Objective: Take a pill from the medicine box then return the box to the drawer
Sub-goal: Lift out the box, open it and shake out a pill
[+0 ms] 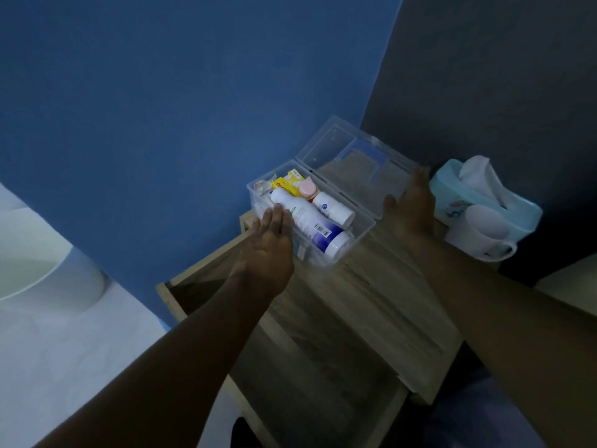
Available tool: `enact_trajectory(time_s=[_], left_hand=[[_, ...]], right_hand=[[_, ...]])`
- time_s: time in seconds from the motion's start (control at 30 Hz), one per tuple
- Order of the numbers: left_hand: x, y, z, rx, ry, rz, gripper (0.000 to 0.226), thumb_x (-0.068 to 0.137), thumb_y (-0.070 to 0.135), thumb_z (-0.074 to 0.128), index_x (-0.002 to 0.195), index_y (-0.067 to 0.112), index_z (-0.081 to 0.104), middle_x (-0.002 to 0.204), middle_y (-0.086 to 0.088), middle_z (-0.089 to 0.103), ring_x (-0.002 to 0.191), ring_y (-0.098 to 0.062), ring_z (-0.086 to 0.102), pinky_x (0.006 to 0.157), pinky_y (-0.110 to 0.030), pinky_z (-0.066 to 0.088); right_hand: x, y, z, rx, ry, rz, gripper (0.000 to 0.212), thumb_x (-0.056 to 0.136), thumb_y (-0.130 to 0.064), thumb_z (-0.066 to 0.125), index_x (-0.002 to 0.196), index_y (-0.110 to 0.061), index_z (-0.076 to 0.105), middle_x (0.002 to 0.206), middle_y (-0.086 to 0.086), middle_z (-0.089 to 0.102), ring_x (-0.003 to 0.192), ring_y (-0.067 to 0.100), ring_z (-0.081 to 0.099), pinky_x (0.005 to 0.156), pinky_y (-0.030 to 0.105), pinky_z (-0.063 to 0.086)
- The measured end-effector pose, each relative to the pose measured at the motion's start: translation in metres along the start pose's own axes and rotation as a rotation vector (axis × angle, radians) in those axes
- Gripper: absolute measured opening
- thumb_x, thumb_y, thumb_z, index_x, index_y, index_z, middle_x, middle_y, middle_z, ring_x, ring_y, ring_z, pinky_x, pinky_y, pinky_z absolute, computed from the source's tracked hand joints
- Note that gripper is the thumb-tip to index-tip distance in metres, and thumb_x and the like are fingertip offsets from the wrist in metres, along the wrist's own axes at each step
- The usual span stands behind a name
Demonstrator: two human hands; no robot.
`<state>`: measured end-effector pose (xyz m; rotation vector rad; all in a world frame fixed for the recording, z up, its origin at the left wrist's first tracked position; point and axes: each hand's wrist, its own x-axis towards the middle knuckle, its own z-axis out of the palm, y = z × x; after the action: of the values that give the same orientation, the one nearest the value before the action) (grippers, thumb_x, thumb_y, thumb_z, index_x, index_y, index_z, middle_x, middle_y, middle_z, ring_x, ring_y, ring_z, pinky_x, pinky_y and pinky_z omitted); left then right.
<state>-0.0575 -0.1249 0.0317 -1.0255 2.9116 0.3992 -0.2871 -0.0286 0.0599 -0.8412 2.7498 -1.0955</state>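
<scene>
A clear plastic medicine box point(361, 232) stands on the wooden nightstand top point(371, 295), its lid point(352, 160) swung open toward the wall. Inside lie a large white and blue bottle point(315, 226), a smaller white bottle point(334, 206), a pink-capped container point(306, 189) and a yellow packet point(289, 184). My left hand point(269, 247) rests flat against the box's near left side, fingers over the large bottle's end. My right hand point(410, 205) lies on the lid's right edge, fingers stretched. The drawer point(200, 286) below stands pulled out, dark inside.
A light blue tissue pack point(484, 195) and a white mug point(484, 234) stand right of the box against the dark wall. A blue wall runs behind. A white bed or cushion point(48, 286) lies to the left.
</scene>
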Motion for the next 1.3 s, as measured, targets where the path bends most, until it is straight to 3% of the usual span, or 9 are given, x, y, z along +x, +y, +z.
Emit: enact_trajectory(time_s=[0.17,0.27,0.37,0.53,0.67,0.97,1.07,1.17,1.3], left_hand=[[0.000,0.002,0.001,0.010,0.012,-0.009,0.078,0.094,0.008,0.039,0.154,0.005,-0.012,0.163,-0.016,-0.017,0.151,-0.031,-0.012,0.119,-0.040,-0.008],[-0.002,0.003,0.001,-0.030,0.009,-0.006,0.083,0.094,0.005,0.042,0.154,0.007,-0.015,0.163,-0.014,-0.021,0.151,-0.030,-0.016,0.113,-0.036,-0.013],[-0.001,0.004,0.000,-0.026,0.012,0.003,0.081,0.095,0.006,0.041,0.154,0.006,-0.016,0.162,-0.015,-0.022,0.150,-0.030,-0.017,0.115,-0.037,-0.011],[-0.002,0.001,0.003,-0.012,0.037,0.024,0.080,0.097,0.008,0.041,0.154,0.005,-0.015,0.163,-0.016,-0.020,0.151,-0.031,-0.015,0.119,-0.038,-0.006],[-0.001,-0.001,0.007,0.010,0.064,0.042,0.080,0.098,0.012,0.043,0.154,0.005,-0.013,0.163,-0.016,-0.017,0.151,-0.032,-0.013,0.118,-0.039,-0.006],[0.000,-0.005,0.012,-0.021,0.051,0.043,0.076,0.096,0.010,0.038,0.154,0.004,-0.011,0.163,-0.017,-0.015,0.152,-0.031,-0.010,0.123,-0.039,0.000],[-0.001,-0.001,0.008,-0.060,0.019,0.012,0.078,0.094,0.007,0.038,0.155,0.006,-0.011,0.164,-0.014,-0.016,0.152,-0.027,-0.011,0.120,-0.034,-0.004],[-0.003,0.002,-0.011,-0.161,-0.010,-0.016,0.080,0.091,0.005,0.044,0.157,0.009,-0.001,0.166,-0.011,-0.004,0.153,-0.026,-0.001,0.122,-0.035,0.002],[-0.020,0.014,-0.044,-0.617,0.210,-0.115,0.066,0.093,0.003,0.049,0.155,0.012,0.027,0.150,-0.015,0.045,0.134,-0.032,0.046,0.104,-0.023,0.033]], right_hand=[[-0.013,-0.010,0.011,0.096,0.122,-0.088,0.070,0.095,0.005,0.050,0.158,-0.009,0.022,0.167,0.017,0.013,0.153,0.028,0.019,0.116,0.024,0.019],[-0.014,-0.033,0.015,0.126,0.191,-0.436,0.057,0.090,0.010,0.049,0.145,-0.005,0.047,0.153,0.019,0.041,0.144,0.030,0.038,0.117,0.032,0.031],[0.001,-0.062,0.030,-0.019,-0.075,-0.622,0.039,0.089,0.005,0.055,0.124,-0.005,0.068,0.125,0.016,0.065,0.117,0.030,0.061,0.101,0.036,0.047],[0.019,-0.082,0.061,-0.238,-0.397,-0.629,0.033,0.088,-0.011,0.068,0.120,-0.012,0.073,0.125,0.010,0.065,0.117,0.025,0.061,0.100,0.030,0.048],[0.027,-0.083,0.074,-0.294,-0.416,-0.605,0.032,0.089,-0.013,0.070,0.120,-0.014,0.072,0.130,0.008,0.064,0.120,0.024,0.060,0.104,0.037,0.048],[0.009,-0.086,0.056,-0.133,-0.282,-0.596,0.027,0.083,-0.013,0.074,0.110,-0.010,0.076,0.109,0.012,0.067,0.104,0.028,0.063,0.083,0.022,0.042],[-0.018,-0.084,0.038,-0.070,-0.310,-0.587,0.031,0.081,-0.016,0.076,0.112,-0.011,0.076,0.108,0.011,0.065,0.102,0.027,0.064,0.088,0.026,0.047],[-0.044,-0.086,0.012,-0.003,-0.321,-0.636,0.035,0.078,-0.011,0.076,0.113,-0.008,0.076,0.109,0.014,0.064,0.097,0.026,0.066,0.090,0.037,0.054],[-0.066,-0.087,-0.030,0.065,-0.221,-0.700,0.023,0.081,-0.011,0.074,0.103,-0.006,0.079,0.093,0.011,0.071,0.084,0.023,0.069,0.080,0.033,0.054]])
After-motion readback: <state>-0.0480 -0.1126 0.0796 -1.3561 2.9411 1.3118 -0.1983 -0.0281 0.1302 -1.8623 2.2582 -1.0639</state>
